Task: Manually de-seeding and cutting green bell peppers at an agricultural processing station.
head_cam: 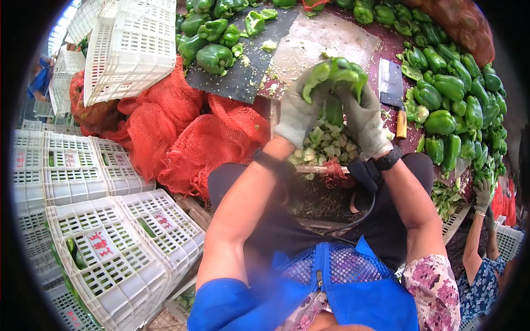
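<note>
My left hand [301,107] and my right hand [366,116], both in grey-white work gloves, hold an opened green bell pepper [339,70] between them. Its curved flesh spreads over the fingers, and the fingertips are partly hidden. Below the hands, pale green pepper cores and trimmings [327,145] fill a container. A cleaver [390,82] with a wooden handle lies to the right on the dark red surface. More whole green peppers [449,87] are heaped beyond it. At the upper left, other peppers [214,58] and cut pieces lie on and beside a black mat [248,78].
Red mesh sacks [198,145] lie at the left, beside stacked white plastic crates [112,244]. Another white crate [132,53] stands at the upper left. A full mesh sack [459,25] is at the upper right. A co-worker's gloved hand [482,194] reaches the pepper heap at the right.
</note>
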